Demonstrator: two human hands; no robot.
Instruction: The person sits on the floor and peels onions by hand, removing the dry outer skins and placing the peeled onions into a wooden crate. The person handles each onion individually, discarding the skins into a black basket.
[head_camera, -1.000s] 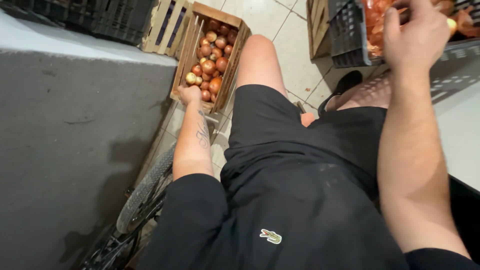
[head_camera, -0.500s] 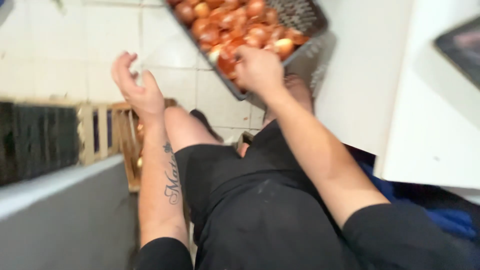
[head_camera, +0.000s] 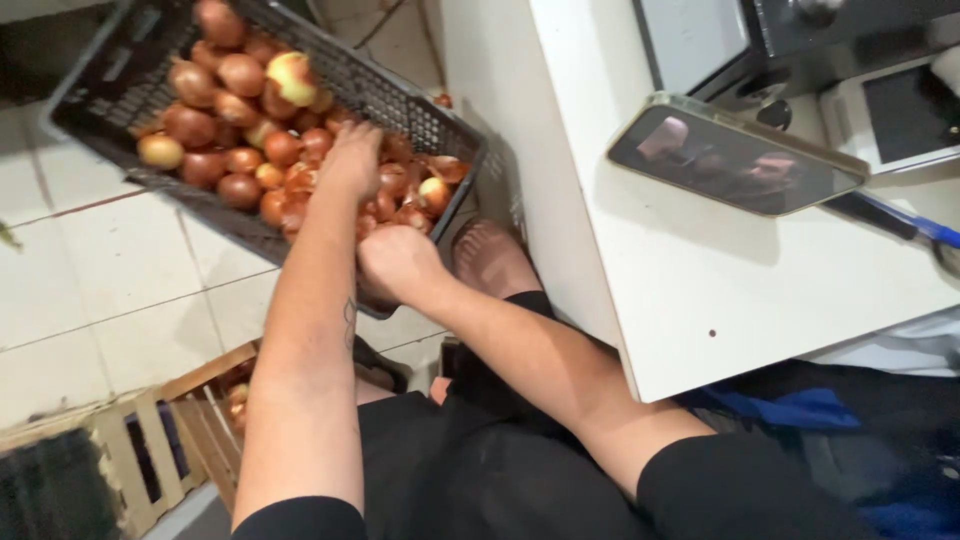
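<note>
Down below me, the onions (head_camera: 250, 130) are the things under my hands: round bulbs with dry, papery skin, mostly red-brown and shiny, some paler, and one yellow-green onion (head_camera: 293, 76) on top of the pile. They lie heaped in a black plastic crate (head_camera: 420, 118) with lattice walls, which stands tilted above the pale tiled floor (head_camera: 110, 280).

My left hand (head_camera: 352, 158) lies palm down on the heap, the fingers reaching in among the bulbs; whether its grip closes on one of them I cannot tell, because the fingertips are hidden. My right hand (head_camera: 397, 262) is at the near rim of the crate, curled into a loose fist, and I cannot see if anything is inside it.

At the lower left stands a wooden slat crate (head_camera: 190, 420), rough and light in colour, and a few more onions show between its boards.

To the right is a white surface (head_camera: 700, 290) with a smooth top. On it lies a flat phone (head_camera: 735, 155) with a dark glossy screen, and beside this a blue pen (head_camera: 900, 222).
</note>
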